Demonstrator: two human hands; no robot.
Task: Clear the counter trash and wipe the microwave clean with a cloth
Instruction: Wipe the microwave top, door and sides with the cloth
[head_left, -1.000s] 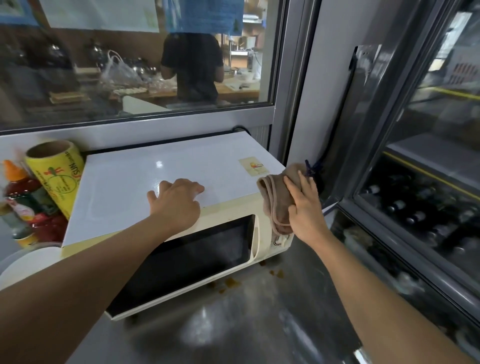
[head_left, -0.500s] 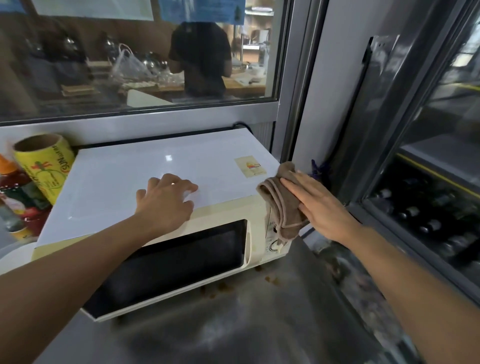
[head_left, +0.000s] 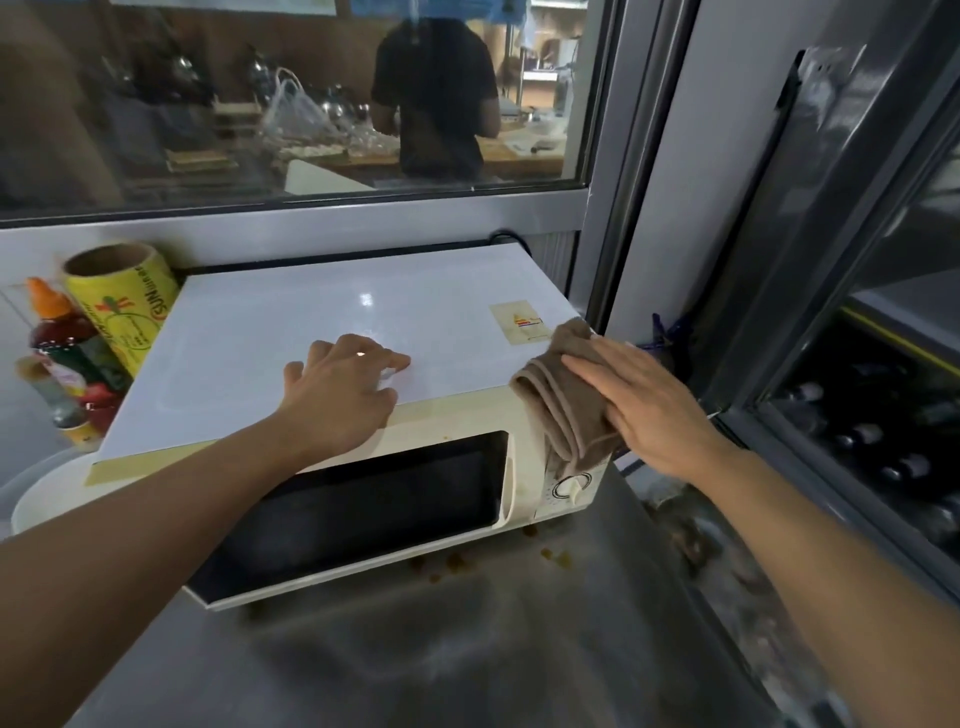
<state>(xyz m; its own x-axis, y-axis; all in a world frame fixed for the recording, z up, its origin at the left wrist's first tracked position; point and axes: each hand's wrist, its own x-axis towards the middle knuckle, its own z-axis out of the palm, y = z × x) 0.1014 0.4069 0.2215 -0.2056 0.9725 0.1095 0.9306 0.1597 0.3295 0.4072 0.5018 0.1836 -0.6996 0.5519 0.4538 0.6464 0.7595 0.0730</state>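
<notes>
Cloth (head_left: 566, 405) draped over microwave (head_left: 332, 332) corner at 3 o'clock, right hand (head_left: 644, 405) pressing it, fingers straight together; left hand (head_left: 345, 387) resting on top, fingers loosely apart

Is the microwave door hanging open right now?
No, the microwave has its dark door closed flush against its front while the right hand presses a cloth on its corner.
</notes>
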